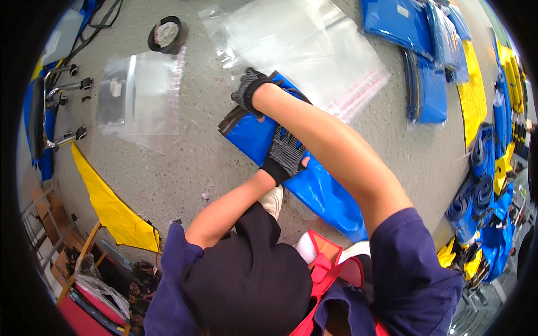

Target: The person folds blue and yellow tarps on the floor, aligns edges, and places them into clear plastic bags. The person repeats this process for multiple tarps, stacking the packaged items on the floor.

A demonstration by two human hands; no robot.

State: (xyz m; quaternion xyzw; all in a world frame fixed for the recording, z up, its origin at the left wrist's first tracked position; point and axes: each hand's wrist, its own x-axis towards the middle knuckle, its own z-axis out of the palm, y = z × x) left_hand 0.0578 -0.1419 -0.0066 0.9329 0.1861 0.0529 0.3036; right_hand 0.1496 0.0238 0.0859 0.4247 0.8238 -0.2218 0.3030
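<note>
A folded blue tarpaulin point(328, 193) with dark edging lies slantwise on the floor in front of me, its near end close to my shoes. My left hand point(284, 152), in a grey and black striped glove with bare fingertips, rests on top of it with the fingers stretched out. Crossing over from the right, my right hand point(250, 92) wears the same kind of glove. Its fingers are bent at the dark-edged far end of the tarpaulin, gripping there; the fingertips are partly hidden. Just beyond lies a pile of clear plastic bags point(302, 45).
Packed blue bundles point(423, 84) are stacked at the far right beside a yellow sheet point(473, 89). More clear bags point(151, 95) and a black roll point(165, 35) lie at the far left. A wheeled chair base point(67, 92) and a yellow cloth point(115, 207) are on the left.
</note>
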